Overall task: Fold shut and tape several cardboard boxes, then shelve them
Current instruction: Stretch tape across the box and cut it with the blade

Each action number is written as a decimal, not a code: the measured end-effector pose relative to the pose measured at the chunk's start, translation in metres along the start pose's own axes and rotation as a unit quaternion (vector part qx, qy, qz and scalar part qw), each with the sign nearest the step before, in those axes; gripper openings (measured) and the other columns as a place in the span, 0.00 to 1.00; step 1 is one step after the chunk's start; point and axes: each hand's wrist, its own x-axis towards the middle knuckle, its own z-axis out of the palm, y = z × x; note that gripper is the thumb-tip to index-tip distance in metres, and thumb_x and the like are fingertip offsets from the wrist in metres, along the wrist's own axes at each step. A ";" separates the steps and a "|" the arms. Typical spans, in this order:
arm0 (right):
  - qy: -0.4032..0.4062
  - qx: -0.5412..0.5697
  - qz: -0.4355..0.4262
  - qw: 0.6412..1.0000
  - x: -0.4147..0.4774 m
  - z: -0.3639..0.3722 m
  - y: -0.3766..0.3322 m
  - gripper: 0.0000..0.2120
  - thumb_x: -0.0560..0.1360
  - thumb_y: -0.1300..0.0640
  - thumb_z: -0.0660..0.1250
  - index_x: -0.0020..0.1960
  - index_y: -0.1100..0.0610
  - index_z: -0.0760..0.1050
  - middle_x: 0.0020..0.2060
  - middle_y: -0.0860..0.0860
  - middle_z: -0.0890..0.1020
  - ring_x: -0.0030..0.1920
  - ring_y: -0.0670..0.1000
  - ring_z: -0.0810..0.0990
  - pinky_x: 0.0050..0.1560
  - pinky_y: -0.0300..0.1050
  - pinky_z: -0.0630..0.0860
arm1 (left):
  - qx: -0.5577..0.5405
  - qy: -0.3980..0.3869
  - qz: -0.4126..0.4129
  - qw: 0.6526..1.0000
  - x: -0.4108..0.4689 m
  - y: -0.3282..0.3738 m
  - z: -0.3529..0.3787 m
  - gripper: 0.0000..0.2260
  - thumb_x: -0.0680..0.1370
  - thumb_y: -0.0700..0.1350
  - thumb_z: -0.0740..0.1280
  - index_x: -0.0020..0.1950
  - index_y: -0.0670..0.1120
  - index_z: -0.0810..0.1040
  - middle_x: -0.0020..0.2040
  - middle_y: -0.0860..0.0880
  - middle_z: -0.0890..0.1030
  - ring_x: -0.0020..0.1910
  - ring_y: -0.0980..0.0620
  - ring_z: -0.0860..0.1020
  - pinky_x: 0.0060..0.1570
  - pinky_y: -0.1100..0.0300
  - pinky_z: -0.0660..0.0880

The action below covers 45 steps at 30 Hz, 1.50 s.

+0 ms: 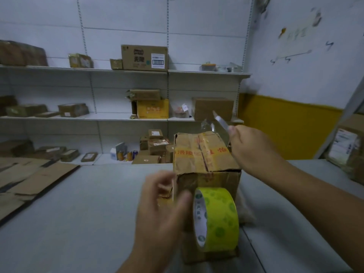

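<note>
Your box [204, 154] sits at frame centre with its flaps folded, but the taping looks unfinished: your left hand [163, 209] grips the tape roll [216, 219], your right hand [254, 148] pinches a cutter [220, 120], and shelving remains.

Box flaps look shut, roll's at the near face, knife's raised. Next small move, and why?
Probably bring the knife in the right hand down to the roll and cut there. The box has its flaps shut with tape along the seam, and the roll sits against its near face beside the blurred left hand.
</note>
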 end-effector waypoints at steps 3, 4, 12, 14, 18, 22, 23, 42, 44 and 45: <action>-0.074 0.024 -0.058 0.995 -0.003 0.021 -0.010 0.17 0.82 0.50 0.48 0.36 0.49 0.66 0.32 0.47 0.71 0.32 0.44 0.68 0.30 0.42 0.60 | 0.026 -0.144 -0.023 0.989 -0.032 -0.008 0.011 0.34 0.61 0.61 0.72 0.64 0.73 0.62 0.65 0.67 0.66 0.66 0.64 0.66 0.62 0.65 0.68; -0.094 0.004 -0.061 0.994 -0.004 0.027 -0.010 0.18 0.82 0.50 0.48 0.35 0.49 0.64 0.32 0.47 0.70 0.32 0.44 0.68 0.30 0.41 0.59 | 0.023 -0.176 -0.047 0.983 -0.035 -0.011 0.013 0.39 0.60 0.63 0.73 0.65 0.75 0.57 0.68 0.69 0.60 0.70 0.66 0.61 0.66 0.61 0.66; -0.031 -0.071 -0.053 0.996 -0.001 0.042 -0.008 0.19 0.82 0.49 0.47 0.48 0.56 0.74 0.38 0.54 0.75 0.42 0.58 0.75 0.37 0.44 0.60 | 0.051 -0.215 -0.046 0.974 -0.028 -0.007 0.025 0.47 0.60 0.55 0.79 0.69 0.73 0.52 0.69 0.71 0.54 0.71 0.68 0.55 0.67 0.56 0.66; -0.024 -0.075 -0.047 0.996 -0.001 0.042 -0.006 0.19 0.82 0.49 0.47 0.48 0.57 0.74 0.38 0.55 0.75 0.43 0.59 0.77 0.36 0.44 0.60 | 0.076 -0.205 -0.022 0.975 -0.028 -0.006 0.028 0.47 0.60 0.52 0.80 0.68 0.72 0.53 0.67 0.73 0.57 0.71 0.66 0.56 0.69 0.54 0.64; -0.020 -0.081 -0.040 0.996 -0.002 0.042 -0.007 0.19 0.82 0.49 0.46 0.44 0.55 0.72 0.35 0.52 0.72 0.36 0.55 0.71 0.30 0.44 0.57 | 0.048 -0.184 -0.046 0.981 -0.030 -0.010 0.030 0.47 0.58 0.51 0.82 0.69 0.69 0.58 0.68 0.67 0.63 0.70 0.61 0.63 0.67 0.51 0.68; 0.000 -0.082 -0.027 0.996 -0.006 0.040 -0.009 0.18 0.82 0.49 0.46 0.43 0.54 0.70 0.32 0.50 0.69 0.33 0.52 0.68 0.29 0.43 0.57 | 0.008 -0.188 -0.071 0.980 -0.029 -0.011 0.029 0.44 0.56 0.51 0.83 0.65 0.66 0.64 0.66 0.55 0.70 0.65 0.55 0.72 0.59 0.50 0.75; 0.003 -0.079 -0.021 0.997 -0.006 0.039 -0.010 0.18 0.82 0.49 0.46 0.42 0.53 0.69 0.30 0.49 0.67 0.32 0.51 0.66 0.28 0.43 0.56 | -0.001 -0.198 -0.079 0.977 -0.028 -0.010 0.028 0.43 0.56 0.51 0.83 0.64 0.66 0.64 0.65 0.54 0.71 0.63 0.55 0.74 0.57 0.51 0.76; -0.039 0.055 -0.096 0.993 -0.005 -0.043 0.000 0.18 0.77 0.42 0.48 0.36 0.51 0.66 0.32 0.49 0.73 0.32 0.50 0.71 0.30 0.43 0.64 | -0.053 -0.300 -0.125 0.944 -0.030 -0.027 0.021 0.39 0.60 0.50 0.81 0.65 0.65 0.66 0.65 0.61 0.69 0.65 0.56 0.72 0.62 0.50 0.73; -0.177 -0.046 -0.115 0.976 -0.024 -0.050 -0.007 0.19 0.78 0.41 0.48 0.36 0.51 0.67 0.31 0.47 0.73 0.32 0.46 0.71 0.31 0.42 0.62 | -0.064 -0.296 -0.134 0.944 -0.030 -0.027 0.020 0.38 0.60 0.49 0.81 0.64 0.65 0.67 0.65 0.58 0.71 0.64 0.54 0.74 0.60 0.50 0.75; -0.240 -0.101 -0.124 0.958 -0.034 -0.048 -0.011 0.18 0.79 0.41 0.48 0.37 0.50 0.67 0.32 0.46 0.73 0.33 0.44 0.71 0.31 0.40 0.61 | -0.067 -0.290 -0.131 0.946 -0.030 -0.027 0.020 0.38 0.59 0.49 0.82 0.64 0.65 0.68 0.64 0.57 0.72 0.64 0.54 0.74 0.60 0.49 0.75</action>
